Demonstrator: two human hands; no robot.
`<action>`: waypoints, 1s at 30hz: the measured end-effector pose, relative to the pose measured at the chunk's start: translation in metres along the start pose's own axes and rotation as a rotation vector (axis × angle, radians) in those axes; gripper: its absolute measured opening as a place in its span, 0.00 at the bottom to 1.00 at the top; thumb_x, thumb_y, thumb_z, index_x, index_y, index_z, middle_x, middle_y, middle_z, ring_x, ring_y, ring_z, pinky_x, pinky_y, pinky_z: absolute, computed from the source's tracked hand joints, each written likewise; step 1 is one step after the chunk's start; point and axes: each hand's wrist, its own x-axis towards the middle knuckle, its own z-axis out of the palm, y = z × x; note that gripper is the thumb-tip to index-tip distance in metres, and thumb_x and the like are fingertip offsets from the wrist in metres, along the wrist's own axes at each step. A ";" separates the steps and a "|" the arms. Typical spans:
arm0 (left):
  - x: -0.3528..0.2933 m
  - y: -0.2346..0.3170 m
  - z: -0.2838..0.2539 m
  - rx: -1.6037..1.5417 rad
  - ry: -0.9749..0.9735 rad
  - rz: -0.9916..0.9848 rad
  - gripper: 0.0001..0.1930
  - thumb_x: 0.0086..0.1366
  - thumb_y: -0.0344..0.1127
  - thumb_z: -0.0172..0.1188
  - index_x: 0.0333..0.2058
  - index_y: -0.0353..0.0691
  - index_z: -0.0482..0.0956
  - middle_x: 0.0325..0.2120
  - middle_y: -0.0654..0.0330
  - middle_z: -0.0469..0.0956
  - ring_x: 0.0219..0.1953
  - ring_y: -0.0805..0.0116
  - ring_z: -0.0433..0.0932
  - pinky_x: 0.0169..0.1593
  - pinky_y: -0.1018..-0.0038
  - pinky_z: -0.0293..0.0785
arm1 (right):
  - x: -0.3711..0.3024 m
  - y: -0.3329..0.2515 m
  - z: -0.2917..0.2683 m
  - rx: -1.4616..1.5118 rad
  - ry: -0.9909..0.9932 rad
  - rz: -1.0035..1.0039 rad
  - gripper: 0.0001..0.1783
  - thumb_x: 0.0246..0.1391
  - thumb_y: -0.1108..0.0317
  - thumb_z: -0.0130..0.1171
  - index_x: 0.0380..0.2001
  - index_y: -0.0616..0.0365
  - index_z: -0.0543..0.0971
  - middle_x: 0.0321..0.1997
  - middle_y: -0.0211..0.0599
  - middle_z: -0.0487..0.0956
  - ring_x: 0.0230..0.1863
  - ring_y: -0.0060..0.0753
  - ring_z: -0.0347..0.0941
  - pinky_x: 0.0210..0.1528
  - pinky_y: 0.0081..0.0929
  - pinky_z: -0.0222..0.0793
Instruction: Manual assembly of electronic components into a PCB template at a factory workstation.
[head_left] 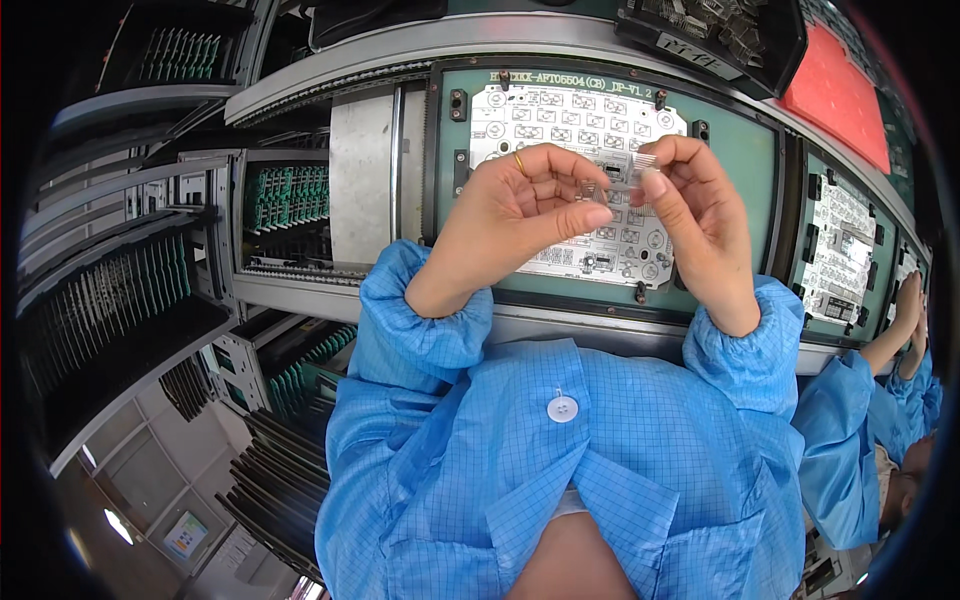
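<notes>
Both hands are raised over a white circuit board [500,105] that lies in a green carrier plate [735,170]. My left hand [530,205] pinches a small shiny metal part [592,190] between thumb and fingertips. A short gap away, my right hand [705,215] grips a small ridged silver part [643,162] with thumb and index finger. The exact kind of either part is too small to tell. The hands hide the middle of the board, and rows of printed component outlines show around them.
A black bin [700,45] of metal parts stands at the back right, beside a red sheet [835,95]. Racks of green boards [290,197] stand at left. Further right lies another board [840,240] in its carrier, near a co-worker's hands [905,310].
</notes>
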 end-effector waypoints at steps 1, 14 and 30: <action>0.000 0.001 0.000 0.007 0.021 -0.003 0.17 0.62 0.26 0.68 0.49 0.32 0.77 0.40 0.59 0.82 0.43 0.74 0.81 0.48 0.79 0.79 | 0.000 0.000 -0.001 -0.009 0.029 -0.004 0.11 0.67 0.70 0.56 0.49 0.61 0.71 0.44 0.30 0.75 0.45 0.19 0.70 0.52 0.21 0.67; 0.001 0.002 -0.010 -0.017 0.029 -0.006 0.20 0.67 0.31 0.63 0.56 0.31 0.76 0.45 0.50 0.82 0.44 0.66 0.83 0.49 0.71 0.82 | 0.001 -0.002 -0.003 -0.507 -0.067 -0.223 0.15 0.55 0.79 0.64 0.45 0.62 0.76 0.43 0.31 0.76 0.41 0.23 0.69 0.44 0.20 0.66; 0.004 -0.002 -0.006 -0.131 0.056 -0.102 0.15 0.68 0.30 0.63 0.50 0.29 0.77 0.36 0.52 0.85 0.38 0.68 0.85 0.45 0.75 0.82 | 0.004 -0.001 0.005 -0.780 0.048 -0.528 0.09 0.49 0.82 0.66 0.36 0.65 0.82 0.36 0.38 0.79 0.37 0.33 0.75 0.39 0.26 0.70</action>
